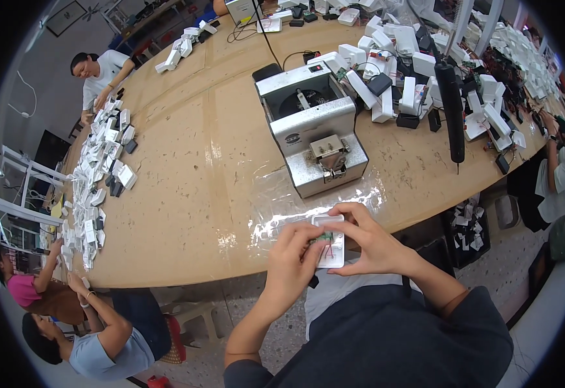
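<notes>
Close to my body, at the table's front edge, a shallow white plastic casing [336, 260] is held with its inside facing up. My right hand [376, 244] grips it along the right side, fingers curled over the far end. Inside it lie a small green circuit board [325, 237] and thin red wires. My left hand [287, 257] is closed at the casing's left side, its thumb and fingers pinching at the board, which they partly cover. Just beyond my hands stands a metal screw feeder [318, 139] with a small block at its front.
A black electric screwdriver [450, 110] hangs at the right, tip down. White casings and black parts pile up [402, 77] at the back right; another heap [98, 174] runs along the left edge. Several people sit around the table [179, 168]. A dark bin [467, 233] stands below, right.
</notes>
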Demonstrator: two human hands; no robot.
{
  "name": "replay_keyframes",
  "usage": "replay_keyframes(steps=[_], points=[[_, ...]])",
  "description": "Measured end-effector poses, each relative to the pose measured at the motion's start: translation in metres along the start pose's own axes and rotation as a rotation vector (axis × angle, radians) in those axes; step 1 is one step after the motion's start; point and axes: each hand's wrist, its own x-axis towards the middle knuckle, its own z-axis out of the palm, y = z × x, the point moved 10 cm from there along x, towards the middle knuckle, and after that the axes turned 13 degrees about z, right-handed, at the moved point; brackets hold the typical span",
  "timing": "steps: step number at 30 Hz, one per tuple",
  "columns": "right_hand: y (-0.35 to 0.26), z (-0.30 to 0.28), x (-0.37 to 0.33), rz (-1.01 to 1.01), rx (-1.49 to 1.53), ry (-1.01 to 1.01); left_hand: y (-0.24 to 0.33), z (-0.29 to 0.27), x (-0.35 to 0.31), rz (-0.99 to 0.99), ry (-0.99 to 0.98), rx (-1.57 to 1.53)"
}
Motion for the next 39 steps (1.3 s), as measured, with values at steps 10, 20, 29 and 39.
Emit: replay_keyframes(steps=[10, 20, 29, 39], points=[[0.0, 0.0, 0.0, -0.013, -0.011, -0.006, 0.016, 0.011, 0.009, 0.039, -0.372, 0.221], [0.012, -0.002, -0.007, -0.019, 0.064, 0.003, 0.04, 0.007, 0.021, 0.279, -0.17, 0.52], [0.019, -0.002, -0.008, -0.025, 0.112, -0.012, 0.005, 0.011, 0.017, 0.141, -0.082, 0.443], [0.012, -0.007, -0.005, -0.021, 0.012, -0.034, -0.01, 0.013, 0.015, -0.061, -0.065, 0.295]])
